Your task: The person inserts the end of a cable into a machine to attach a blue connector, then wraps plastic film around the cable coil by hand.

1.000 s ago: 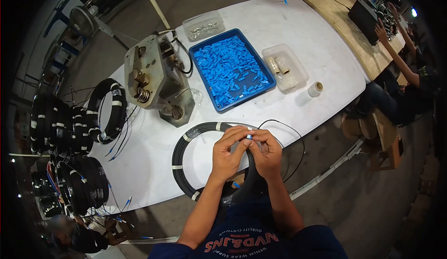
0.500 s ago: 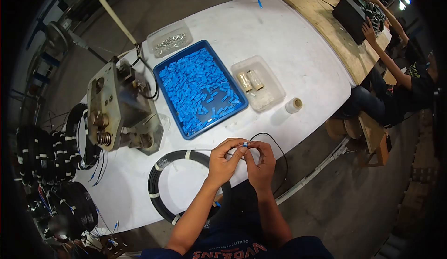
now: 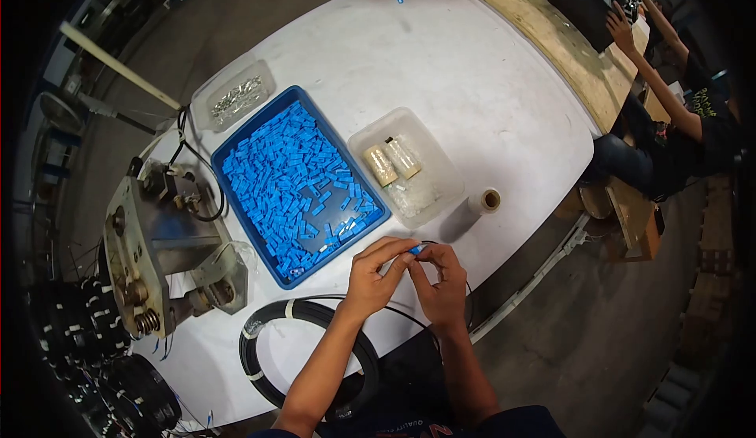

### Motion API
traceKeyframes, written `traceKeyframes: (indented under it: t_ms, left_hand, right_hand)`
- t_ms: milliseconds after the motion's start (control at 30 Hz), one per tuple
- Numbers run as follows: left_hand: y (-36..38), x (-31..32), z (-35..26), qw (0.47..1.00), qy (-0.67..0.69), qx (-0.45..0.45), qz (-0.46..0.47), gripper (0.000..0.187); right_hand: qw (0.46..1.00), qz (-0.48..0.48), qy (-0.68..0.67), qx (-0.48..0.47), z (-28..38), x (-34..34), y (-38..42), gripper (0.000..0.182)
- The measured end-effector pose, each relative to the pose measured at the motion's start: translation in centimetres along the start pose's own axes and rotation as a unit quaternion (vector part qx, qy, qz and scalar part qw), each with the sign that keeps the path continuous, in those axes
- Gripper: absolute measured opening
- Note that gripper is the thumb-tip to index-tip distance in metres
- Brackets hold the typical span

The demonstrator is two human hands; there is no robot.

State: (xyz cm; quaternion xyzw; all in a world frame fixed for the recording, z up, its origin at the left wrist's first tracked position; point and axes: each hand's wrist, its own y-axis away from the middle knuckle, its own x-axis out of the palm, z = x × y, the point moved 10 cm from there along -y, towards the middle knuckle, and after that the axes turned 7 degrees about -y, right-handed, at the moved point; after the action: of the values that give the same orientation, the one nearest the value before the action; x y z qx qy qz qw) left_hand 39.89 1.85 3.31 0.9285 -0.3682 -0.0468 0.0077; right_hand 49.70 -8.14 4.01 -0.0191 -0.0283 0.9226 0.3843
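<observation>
Near the table's front edge, my left hand (image 3: pixel 376 275) and my right hand (image 3: pixel 442 284) meet, fingertips together around a small blue connector (image 3: pixel 416 250). Both hands pinch it between thumb and fingers. A thin black cable runs from the coil (image 3: pixel 250 351) of black cable, which lies left of my forearms, toward my hands. Beyond my hands stands a blue tray (image 3: pixel 288 279) full of small blue connector parts (image 3: pixel 276 178).
A clear tub (image 3: pixel 445 194) with two rolls stands right of the tray, beside an upright roll (image 3: pixel 484 202). Another tub (image 3: pixel 206 111) holds small metal parts. A metal press (image 3: pixel 150 257) and coils (image 3: pixel 71 320) are left. A person (image 3: pixel 669 115) works at the right.
The view has shifted, so the tray, tubs and press appear further left and lower. My hands stay together on the blue connector, which is now tilted differently.
</observation>
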Motion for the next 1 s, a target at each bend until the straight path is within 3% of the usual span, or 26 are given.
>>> traceKeyframes:
  t_ms: [133,233,367,533,600,767,833,1000]
  left_hand:
    - [0.1,0.5,0.4,0.997,-0.059,0.033,0.028,0.025]
    - [0.7,0.6,-0.2,0.990,-0.091,0.107,0.003,0.025]
    - [0.8,0.2,0.6,0.992,-0.078,0.100,-0.014,0.025]
    - [0.6,-0.3,2.6,0.999,0.004,0.005,-0.052,0.024]
    - [0.5,-0.3,2.6,0.999,0.002,0.009,-0.054,0.022]
    - [0.2,-0.3,2.3,0.998,-0.026,0.039,-0.036,0.022]
    - [0.2,-0.4,2.8,0.998,-0.026,0.033,-0.043,0.022]
    - [0.2,-0.6,2.8,0.998,-0.004,0.028,-0.053,0.021]
  right_hand:
    - [0.988,0.106,0.111,0.007,1.2,0.5,-1.7,0.020]
    - [0.977,0.165,0.136,-0.006,1.8,0.8,-2.6,0.023]
    - [0.975,0.161,0.154,-0.018,4.2,0.2,-4.7,0.022]
    - [0.967,0.129,0.208,-0.066,5.8,0.4,-8.7,0.021]
    - [0.932,0.188,0.281,-0.129,6.0,2.3,-9.3,0.018]
    - [0.894,0.266,0.352,-0.076,2.9,4.8,-11.8,0.010]
    - [0.840,0.318,0.440,-0.014,-0.1,5.6,-12.3,0.013]
    - [0.832,0.313,0.458,0.015,-2.5,6.2,-12.5,0.017]
